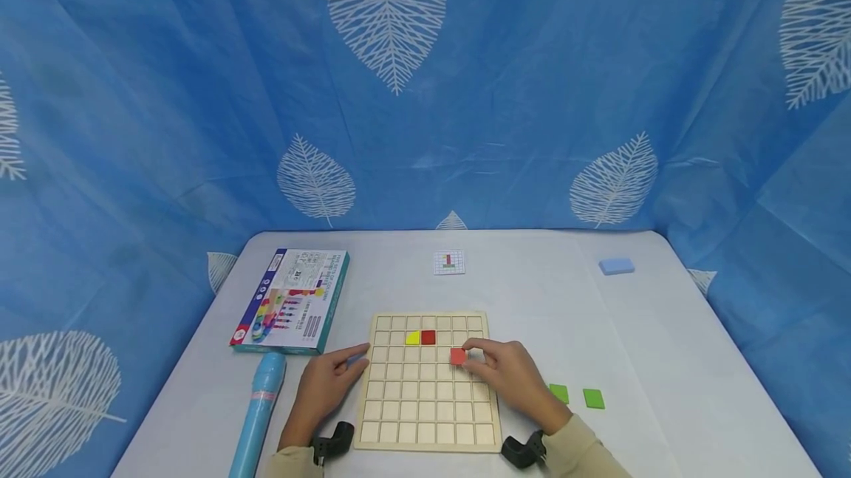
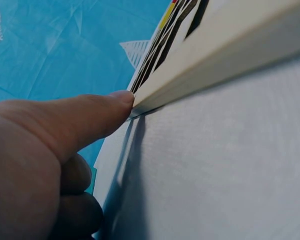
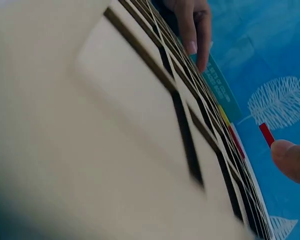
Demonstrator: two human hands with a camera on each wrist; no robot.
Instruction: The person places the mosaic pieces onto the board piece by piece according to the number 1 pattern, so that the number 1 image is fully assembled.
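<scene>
A wooden grid board [image 1: 399, 413] lies on the table, holding a yellow piece [image 1: 413, 337] and a red square tile [image 1: 428, 337] side by side near its far edge. Above the board, my right hand [image 1: 512, 373] pinches another red square tile [image 1: 457, 356] between thumb and index finger. In the right wrist view, that pinched red tile [image 3: 266, 135] is seen edge-on, raised off the grid. My left hand [image 1: 326, 387] is at the board's left side, with fingertips on its edge. The left wrist view shows an outstretched digit [image 2: 90, 117] against the board's rim [image 2: 190, 75].
Two green square tiles [image 1: 594, 399] lie right of the board, one partly behind my right forearm. A small pattern card [image 1: 449, 262] is beyond the board. A box [image 1: 292, 301] and a light-blue tube [image 1: 258, 415] are at left, a blue block [image 1: 616, 266] far right.
</scene>
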